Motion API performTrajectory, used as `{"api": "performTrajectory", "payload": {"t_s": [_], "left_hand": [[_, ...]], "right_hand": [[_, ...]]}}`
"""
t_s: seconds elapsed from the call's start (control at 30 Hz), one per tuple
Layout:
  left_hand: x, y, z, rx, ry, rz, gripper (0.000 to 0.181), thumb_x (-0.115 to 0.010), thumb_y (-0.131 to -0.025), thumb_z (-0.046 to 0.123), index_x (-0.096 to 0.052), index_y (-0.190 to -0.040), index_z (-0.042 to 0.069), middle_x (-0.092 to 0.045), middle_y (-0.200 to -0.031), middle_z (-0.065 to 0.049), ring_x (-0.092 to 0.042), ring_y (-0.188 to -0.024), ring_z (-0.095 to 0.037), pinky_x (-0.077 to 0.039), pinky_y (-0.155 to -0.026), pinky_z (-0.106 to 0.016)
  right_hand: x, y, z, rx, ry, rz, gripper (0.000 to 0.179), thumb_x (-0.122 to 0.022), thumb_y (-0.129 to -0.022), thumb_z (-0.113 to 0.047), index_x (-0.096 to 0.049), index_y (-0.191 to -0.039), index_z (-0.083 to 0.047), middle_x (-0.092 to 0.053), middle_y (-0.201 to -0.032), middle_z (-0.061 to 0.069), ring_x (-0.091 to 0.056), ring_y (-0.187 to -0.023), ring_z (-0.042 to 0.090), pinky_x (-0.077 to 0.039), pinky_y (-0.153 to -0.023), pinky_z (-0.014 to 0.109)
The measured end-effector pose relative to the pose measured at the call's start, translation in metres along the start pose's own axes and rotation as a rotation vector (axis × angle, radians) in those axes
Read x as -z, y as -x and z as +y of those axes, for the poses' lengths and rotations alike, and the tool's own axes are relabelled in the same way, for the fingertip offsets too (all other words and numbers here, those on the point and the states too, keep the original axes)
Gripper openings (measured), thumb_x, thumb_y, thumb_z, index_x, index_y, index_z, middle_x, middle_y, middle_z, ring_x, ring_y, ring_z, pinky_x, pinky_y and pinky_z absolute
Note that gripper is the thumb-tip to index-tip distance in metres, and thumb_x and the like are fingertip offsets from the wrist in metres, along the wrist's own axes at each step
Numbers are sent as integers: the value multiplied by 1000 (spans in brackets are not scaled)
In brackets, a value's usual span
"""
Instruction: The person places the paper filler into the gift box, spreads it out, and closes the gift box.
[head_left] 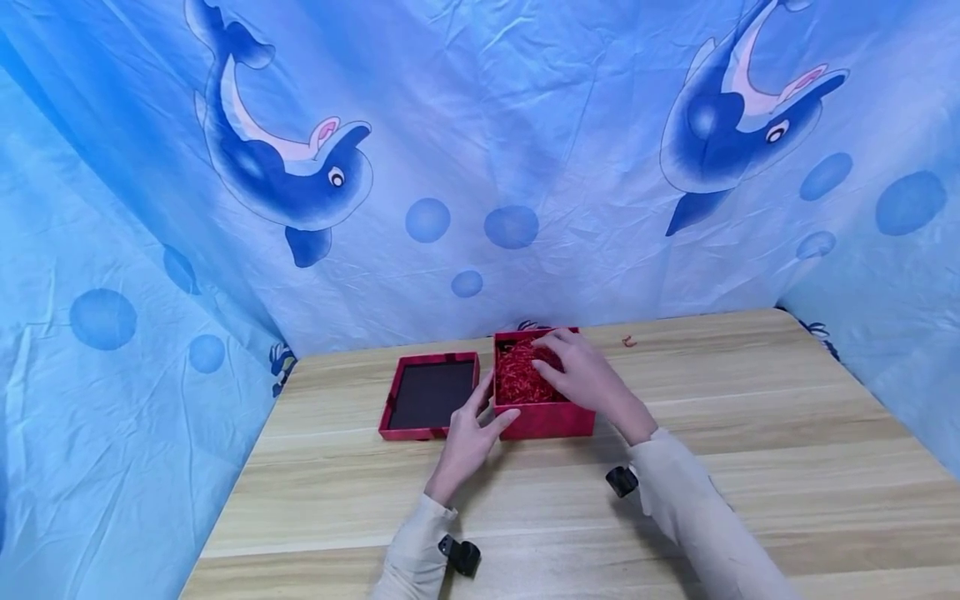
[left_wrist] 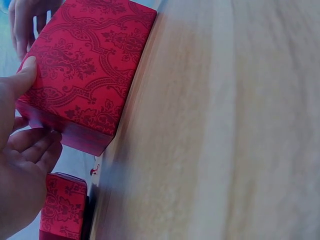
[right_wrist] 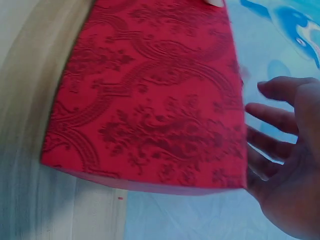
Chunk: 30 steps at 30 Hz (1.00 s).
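The red box (head_left: 543, 408) is steadied at its 9 o'clock corner by the left hand (head_left: 468, 433), thumb and fingers pinching it, while the shredded red filler (head_left: 521, 375) inside is pressed by the right hand's (head_left: 585, 375) relaxed, extended fingers. The box stands near the table's (head_left: 750, 433) 12 o'clock edge, already filled; its lid (head_left: 429, 396) lies upturned at 9 o'clock, just beside it, so closing appears left to do.

A red box (right_wrist: 150, 100) is filling most of the right wrist view, its side wall showing an embossed damask pattern of scrolls and flowers. It is sitting on a light wooden desk (right_wrist: 30, 100), which is showing along the left edge and lower left. The right hand (right_wrist: 285, 170) is hanging at the right edge with fingers (right_wrist: 267, 117) spread and loosely extended just past the box's top rim, gripping nothing. Blue cloth with a dolphin print (right_wrist: 295, 25) is showing behind, upper right. A tiny red speck is lying on the desk near the box's lower edge.
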<state>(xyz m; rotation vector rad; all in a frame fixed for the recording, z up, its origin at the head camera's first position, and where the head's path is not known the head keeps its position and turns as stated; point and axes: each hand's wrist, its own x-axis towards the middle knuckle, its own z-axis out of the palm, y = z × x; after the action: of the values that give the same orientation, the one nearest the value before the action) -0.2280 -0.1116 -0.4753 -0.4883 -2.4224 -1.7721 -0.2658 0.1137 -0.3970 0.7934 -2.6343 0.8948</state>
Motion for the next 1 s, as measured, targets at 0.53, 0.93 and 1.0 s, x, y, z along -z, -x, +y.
{"api": "performTrajectory", "payload": {"t_s": [0.53,0.93,1.0], "left_hand": [[0,0,-1,-11,28,10,75,-76,-97,23,-37,-162,15,-39,-162,-10,-46,-140,-40,-46,-108,-47],[-2,1,0,-14,36,10,75,-76,-97,20,-38,-162,17,-40,-161,-11,-46,-139,-40,-46,-108,-50],[-2,0,-1,-18,22,12,75,-76,-97,22,-38,-162,18,-40,-161,-10,-47,-139,-39,-46,-108,-49]], "right_hand": [[-28,-31,4,-152,4,-660,56,-48,-109,-31,-43,-157,-2,-22,-168,22,-7,-154,47,-12,-123,63],[-33,-38,15,-216,-9,-800,60,-44,-111,-36,-32,-164,-11,-9,-172,14,3,-156,39,-4,-124,60],[-33,-38,15,-229,-12,-812,60,-44,-111,-36,-30,-164,-11,-10,-172,14,4,-156,39,-2,-125,59]]}}
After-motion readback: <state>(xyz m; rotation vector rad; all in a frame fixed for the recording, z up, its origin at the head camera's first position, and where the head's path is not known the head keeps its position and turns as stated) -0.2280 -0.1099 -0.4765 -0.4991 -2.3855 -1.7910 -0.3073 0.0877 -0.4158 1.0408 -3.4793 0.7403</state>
